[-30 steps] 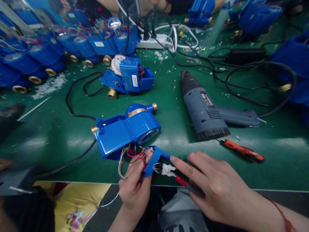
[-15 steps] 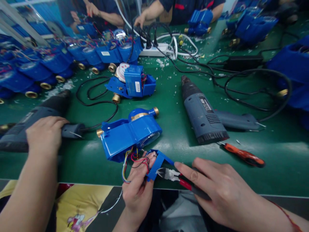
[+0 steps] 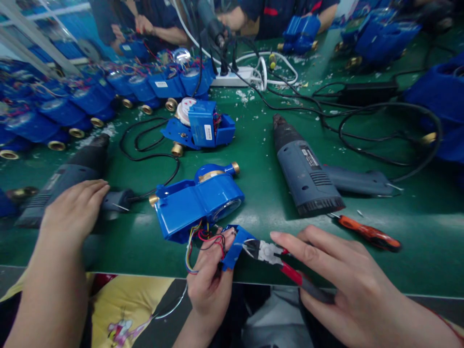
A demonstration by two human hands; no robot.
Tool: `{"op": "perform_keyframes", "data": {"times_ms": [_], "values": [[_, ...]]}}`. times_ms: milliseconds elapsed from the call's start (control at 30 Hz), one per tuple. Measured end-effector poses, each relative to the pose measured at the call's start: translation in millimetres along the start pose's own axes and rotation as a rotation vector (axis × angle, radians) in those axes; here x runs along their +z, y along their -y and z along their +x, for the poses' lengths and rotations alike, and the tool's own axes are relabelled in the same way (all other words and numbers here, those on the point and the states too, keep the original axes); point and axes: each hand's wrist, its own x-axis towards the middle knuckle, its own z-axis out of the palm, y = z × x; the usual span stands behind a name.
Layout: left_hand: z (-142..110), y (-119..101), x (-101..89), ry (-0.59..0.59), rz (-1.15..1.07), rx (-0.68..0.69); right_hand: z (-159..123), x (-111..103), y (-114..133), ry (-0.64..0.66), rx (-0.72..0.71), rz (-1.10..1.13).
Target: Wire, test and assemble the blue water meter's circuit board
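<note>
My left hand [image 3: 212, 287] is closed on a small blue plastic part [image 3: 235, 251] at the table's front edge. Thin coloured wires [image 3: 192, 246] run from beside my fingers to a blue water meter [image 3: 192, 203] lying just beyond. My right hand [image 3: 348, 285] is wrapped around diagonal cutters [image 3: 268, 252] with red and dark handles. The cutter jaws meet the right side of the small blue part; whether they bite into it I cannot tell.
At left, another person's hand [image 3: 74, 205] rests on a heat gun [image 3: 67, 171]. A second heat gun [image 3: 308, 169] and an orange screwdriver [image 3: 369, 233] lie right. Behind are another opened meter [image 3: 203, 123], a power strip [image 3: 232, 77], cables, rows of meters [image 3: 85, 99] and co-workers.
My right hand and the cutters have shifted right, and the jaws have moved up along the blue part. The neighbour's heat gun slid slightly right. A dark tool has appeared by the co-worker's hand opposite.
</note>
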Motion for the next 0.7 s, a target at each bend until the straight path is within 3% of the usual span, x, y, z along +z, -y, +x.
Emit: {"op": "perform_keyframes", "data": {"times_ms": [167, 333, 700], "values": [[-3.5, 2.3, -0.1, 0.019, -0.036, -0.021, -12.4, 14.3, 3.6, 0.099, 0.067, 0.009], [-6.1, 2.8, -0.5, 0.021, -0.014, -0.060, -15.0, 27.5, 9.6, 0.106, 0.087, 0.027], [-1.0, 0.1, 1.1, -0.011, 0.005, -0.005, -10.5, 26.2, 10.8, 0.065, -0.004, -0.050]]}}
